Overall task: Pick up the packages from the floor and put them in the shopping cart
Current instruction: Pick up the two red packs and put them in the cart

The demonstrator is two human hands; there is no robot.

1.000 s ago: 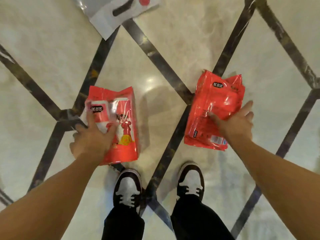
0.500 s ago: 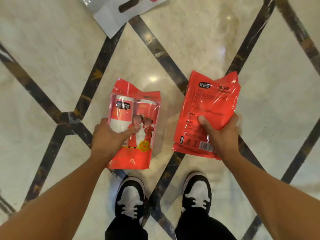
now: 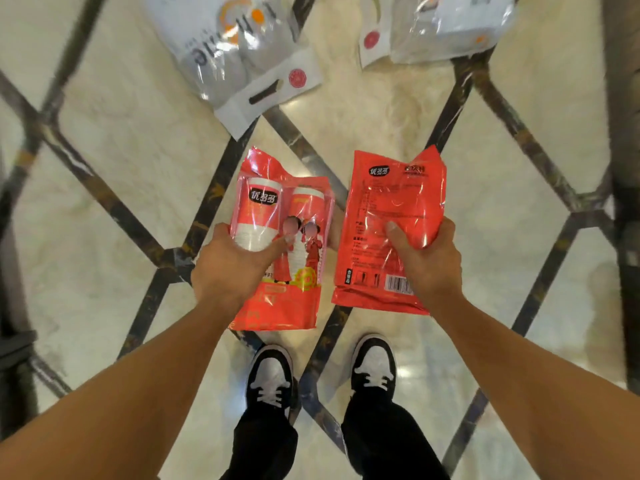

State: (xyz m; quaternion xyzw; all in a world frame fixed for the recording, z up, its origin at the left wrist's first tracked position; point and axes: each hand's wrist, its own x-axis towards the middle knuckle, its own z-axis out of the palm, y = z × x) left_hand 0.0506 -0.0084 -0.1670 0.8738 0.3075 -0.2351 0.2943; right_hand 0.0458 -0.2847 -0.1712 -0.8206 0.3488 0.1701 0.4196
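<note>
My left hand (image 3: 232,268) grips a red package of paper cups (image 3: 294,216), thumb across its front, and holds it up off the floor. My right hand (image 3: 429,261) grips a second red package (image 3: 394,188), back side up with a barcode near its lower edge, also lifted. The two packages hang side by side in front of me, above my feet. Two white and grey packages lie on the floor farther ahead: one (image 3: 239,50) at the upper left, another (image 3: 450,26) at the upper right. No shopping cart shows clearly.
The floor is pale marble with dark diagonal inlay strips (image 3: 114,209). My black and white shoes (image 3: 270,375) stand just below the held packages. A dark object (image 3: 14,344) sits at the left edge, and a dark upright shape (image 3: 623,202) runs along the right edge.
Both hands closed on the red packages and lifted them off the floor toward me. The view tilted up, bringing the white packages ahead into sight.
</note>
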